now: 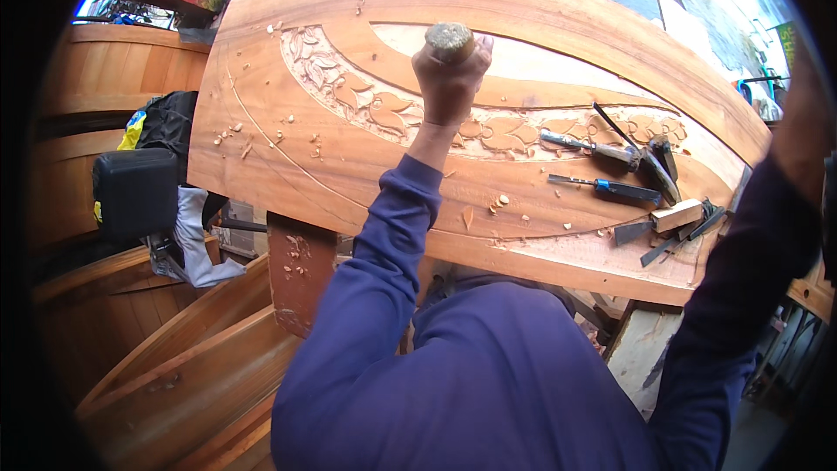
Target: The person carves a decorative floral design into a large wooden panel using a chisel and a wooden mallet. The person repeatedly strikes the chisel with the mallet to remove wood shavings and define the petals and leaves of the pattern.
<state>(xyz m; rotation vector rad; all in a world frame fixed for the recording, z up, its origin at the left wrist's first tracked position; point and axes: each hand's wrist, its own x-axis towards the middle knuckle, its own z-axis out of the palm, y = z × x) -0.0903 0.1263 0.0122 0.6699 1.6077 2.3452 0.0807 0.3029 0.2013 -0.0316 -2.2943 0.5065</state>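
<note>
Head view, left hand: the left hand [447,92] is curled into a fist around an upright wooden handle [450,41], whose round, worn end faces up; the blade or tip below is hidden by the fist.
Head view, right hand: beyond the visible picture, so I cannot tell whether it is spread or gripping; its dark blue sleeve [728,288] and bare right forearm [798,131] rise along the right edge.
Board: a broad wooden board [349,166] with curved outlines spans the middle, in front of the person's torso, beneath the left fist.
Carving: a curved band of leaves and flowers [501,133] runs across the board from upper left to right, passing just below the fist.
Tools on the board: at the right lie a chisel with a blue-and-black handle [628,191], a wooden-handled chisel [615,153] across the carved band, and a pale wooden block [677,214] touching dark flat blades.
Shavings: small wood chips [498,203] lie scattered over the surface.
Left side: a black case [135,194] stands near a white cloth [200,240], with curved wooden planks [187,379] below.
</note>
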